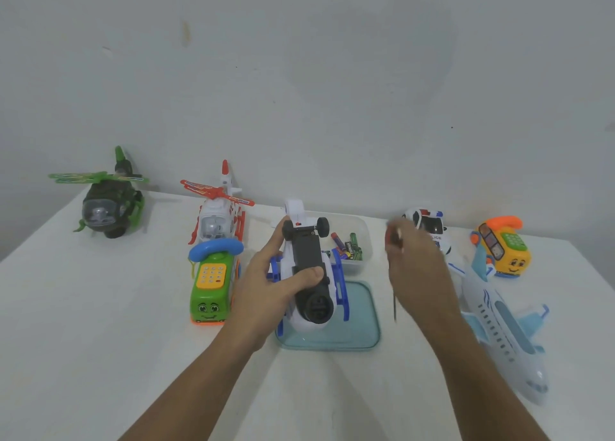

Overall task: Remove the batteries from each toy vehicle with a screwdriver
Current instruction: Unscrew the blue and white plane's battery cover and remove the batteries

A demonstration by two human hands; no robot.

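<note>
Toy helicopter (307, 257), smooth white plastic with blue skids, is held upside down over a see-through teal lid (362, 320) with rounded corners. Its flat black belly and small black wheels face up. The left hand (266, 280) grips its body, fingers curled around it and thumb across the belly. The right hand (419, 267), blurred, has its fingers wrapped around a screwdriver (392, 235) with a red handle and a thin dark shaft pointing down.

On the white table (100, 340) a pale blue airplane (499, 324) lies to the right and a green bus-shaped phone (209, 287) to the left. Behind the helicopter a clear tub (361, 237) holds loose batteries (347, 249). Farther back stand a police car (429, 227), an orange phone (506, 247), a red-and-white helicopter (219, 217) and a green helicopter (109, 204).
</note>
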